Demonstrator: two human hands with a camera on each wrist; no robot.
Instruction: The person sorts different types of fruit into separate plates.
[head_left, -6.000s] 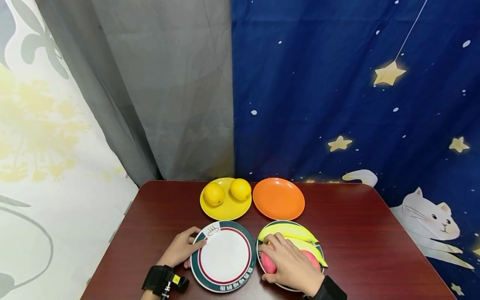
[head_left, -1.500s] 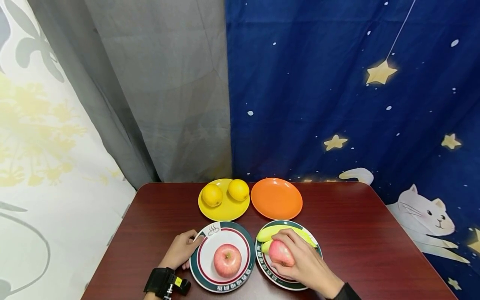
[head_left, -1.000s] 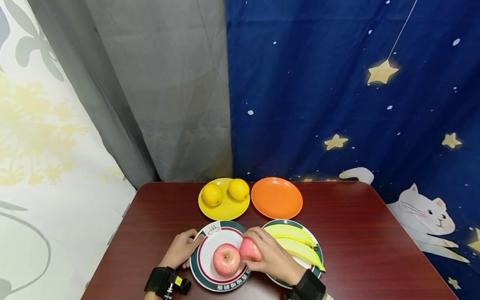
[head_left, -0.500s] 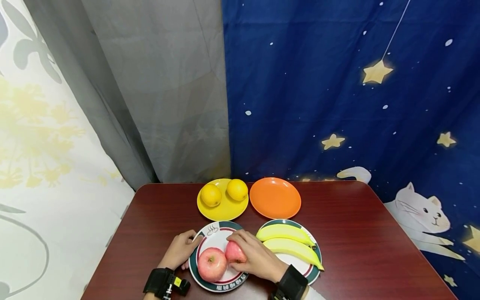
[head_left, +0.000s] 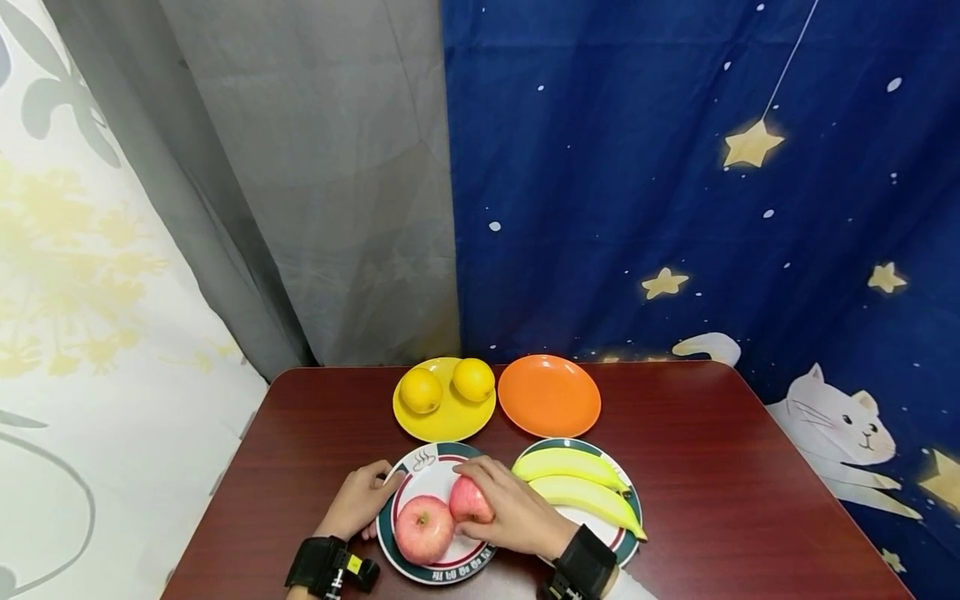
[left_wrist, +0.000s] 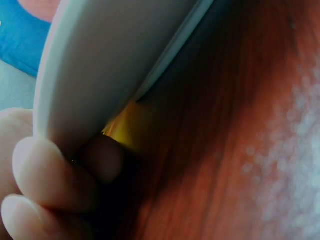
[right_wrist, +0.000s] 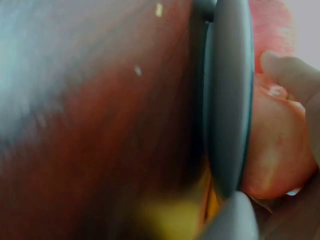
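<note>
Held apple low over the near-left plate, its neighbour beside it

Work in hand looks like setting fruit out by kind; the step, as I judge it, is putting down one apple. Right hand (head_left: 517, 517) grips the held apple (head_left: 467, 500), fingers and thumb curled about it, over the right half of the near-left plate (head_left: 438, 477). Whether the fruit bears on the plate can't be told: the rim hides its underside in the right wrist view. Left hand (head_left: 358, 500) pinches that plate's left rim, thumb on top, fingers underneath, presumably to steady it.

Next move, my reading: lower fully if needed, then loosen the right fingers gently, so neither round fruit rolls.

Containers on the table (head_left: 690, 467), whose near edge is out of view:
- Near-left plate, green-rimmed, left of the table's midline: the loose apple (head_left: 424, 530) on its left half, stem up, seemingly against the held one.
- Near-right plate (head_left: 600, 533), same pattern, right of the midline: two bananas (head_left: 585, 498) side by side, the nearer one's tip poking past the rim towards the table's right edge.
- Yellow plate (head_left: 446, 427), by the far edge, left of the middle: two lemons (head_left: 421, 391), apparently apart.
- Orange plate (head_left: 550, 396), by the far edge, just right of the yellow one: bare.
</note>
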